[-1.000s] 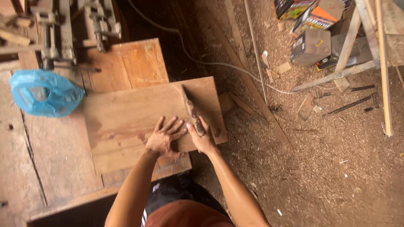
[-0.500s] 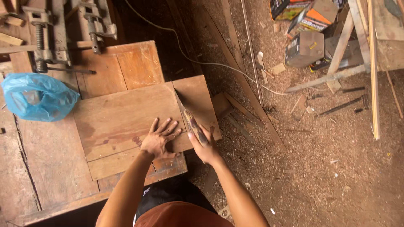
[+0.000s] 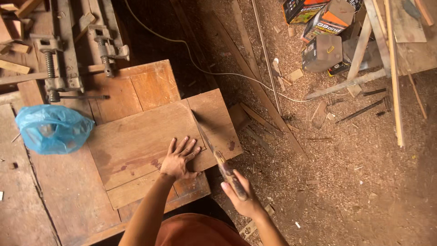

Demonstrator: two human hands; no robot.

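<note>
Our right hand (image 3: pixel 243 198) is closed round the handle of a handsaw (image 3: pixel 214 148), held just off the near edge of the counter (image 3: pixel 59 200), w/ the blade running up & away across the wooden board (image 3: pixel 145 136). Our left hand (image 3: pixel 180 159) lies open, fingers spread, flat on the board right beside the blade, pinning it down.

Risk, as we judge it: the left fingertips sit v. close to the saw line, so a jump or skid of the blade could catch them. The right-hand part of the board overhangs the counter w/o support; it may sag, pinch the blade or splinter off near the end of the cut.

The board is a flat reddish-brown panel, scuffed & stained, lying atop other panels on the counter. There's prob. a kerf along the blade, but the view's too small to be sure.

Further out: a blue plastic bag (image 3: pixel 52 127) to the left, metal clamps (image 3: pixel 75 50) at the back, cardboard boxes (image 3: pixel 321 27) and sawdust over the floor (image 3: pixel 364 182).
</note>
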